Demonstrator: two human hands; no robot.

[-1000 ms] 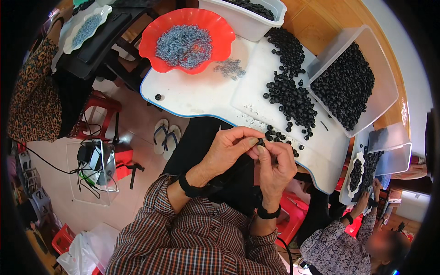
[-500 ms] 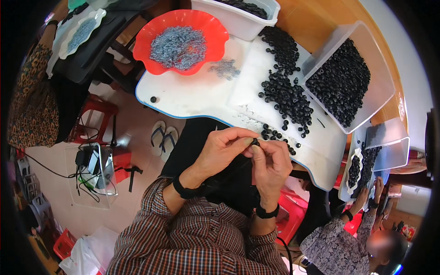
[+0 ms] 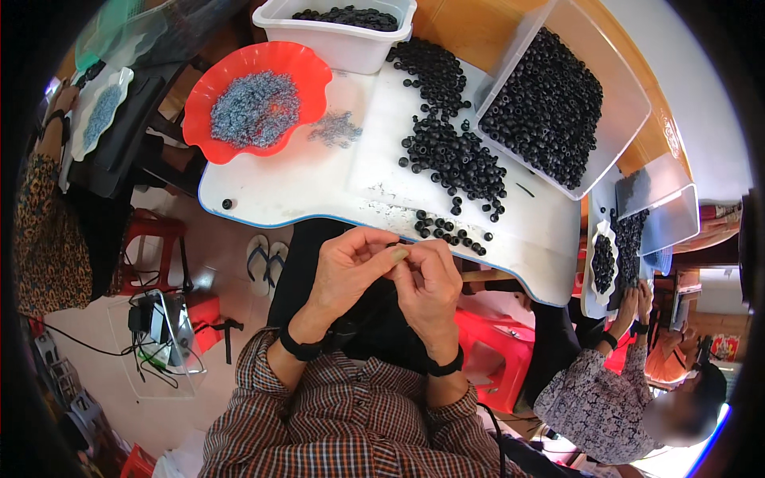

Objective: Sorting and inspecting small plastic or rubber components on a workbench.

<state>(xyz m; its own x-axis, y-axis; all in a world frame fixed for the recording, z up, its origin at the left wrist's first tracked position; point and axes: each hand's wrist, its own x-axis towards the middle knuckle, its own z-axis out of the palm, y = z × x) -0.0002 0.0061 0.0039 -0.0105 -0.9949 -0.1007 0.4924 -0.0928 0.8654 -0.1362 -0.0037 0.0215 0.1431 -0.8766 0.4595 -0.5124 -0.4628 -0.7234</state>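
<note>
My left hand (image 3: 343, 271) and my right hand (image 3: 430, 291) meet at the front edge of the table, over my lap. Thumbs and fingertips of both are pinched together around a small black round piece, mostly hidden, with only a dark sliver showing. Just beyond my fingers lies a short scatter of small black ring-like pieces (image 3: 446, 231). Farther back on the white tabletop spreads a larger pile of the same black pieces (image 3: 454, 155).
A red scalloped bowl (image 3: 315, 72) holds small silvery-blue bits; loose bits (image 3: 336, 129) lie beside it. A white tub (image 3: 335, 48) and a tilted clear bin (image 3: 629, 103) contain black pieces. A co-worker's hands (image 3: 633, 299) are at the right; another person's patterned sleeve (image 3: 52, 151) is at left.
The view has swung, so the table and bins appear farther left. My hands stay together; the black piece, plainer before, is now mostly covered by my fingers.
</note>
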